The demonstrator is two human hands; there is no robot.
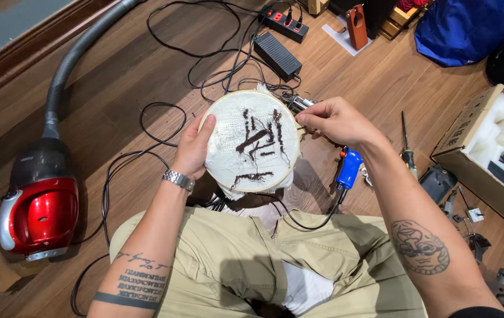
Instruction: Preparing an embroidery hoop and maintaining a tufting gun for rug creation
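Head view: left hand (192, 150) grips the left rim of an embroidery hoop (251, 141), fingers clamped, held above the lap over wooden floor (134, 70). Right hand (334, 121) pinches the hoop's right edge, fingers together. Blue tool (349, 168) lies below; red vacuum cleaner (40, 203) stands far left.

The embroidery hoop (251, 141) hides most of the left hand (193, 150): only the thumb and palm edge show at its left rim, the fingers lie behind the cloth. At the hoop's right rim the right hand (337, 121) pinches something too small to tell; a needle or thread end cannot be made out. Below the hoop, the blue-handled tool (348, 168) is partly covered by the right forearm. Left of the hoop, the vacuum hose (75, 56) runs out past the top edge. Right of the hoop, the cardboard box (487, 147) is cut by the right edge, its contents unclear.
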